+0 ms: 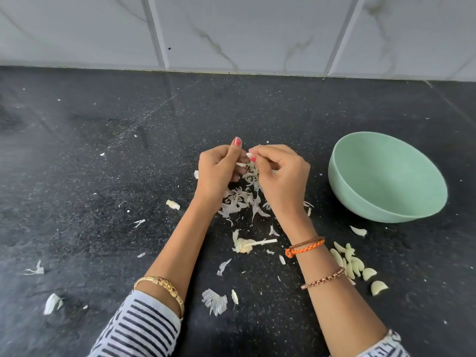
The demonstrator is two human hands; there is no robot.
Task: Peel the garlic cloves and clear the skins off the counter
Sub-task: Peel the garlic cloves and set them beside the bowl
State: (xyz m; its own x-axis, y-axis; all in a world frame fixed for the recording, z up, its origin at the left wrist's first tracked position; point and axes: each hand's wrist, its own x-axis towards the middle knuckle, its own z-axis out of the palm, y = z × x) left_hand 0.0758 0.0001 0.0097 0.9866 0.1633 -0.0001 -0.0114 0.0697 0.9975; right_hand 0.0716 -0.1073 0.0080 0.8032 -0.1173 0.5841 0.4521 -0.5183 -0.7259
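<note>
a: where was the clove at that point?

b: up between both hands, above the counter. the left hand had its fingers curled around the clove, thumb raised, and the right hand was pinching at a bit of skin at the top of it. only a sliver of the clove showed between the fingertips, so i couldn't tell how much skin was left on it.

a: so what made for a good peel there?

b: in my view, a firm hold with the left and a small pull with the right, starting from the tip and stripping down the length. a hard tug would likely have torn the papery skin into scraps (and there were plenty of those already).

a: where were the scraps landing?

b: in a heap of skins just below the hands, with stray bits scattered wide to the left and toward the near edge. the stalk lay near the right wrist.

a: and the finished ones?

b: a cluster of peeled cloves sat beside the right forearm, near the green bowl, which looked empty from that angle. i'd judge it best to work low over the heap, so the sweep-up later stayed small.
</note>
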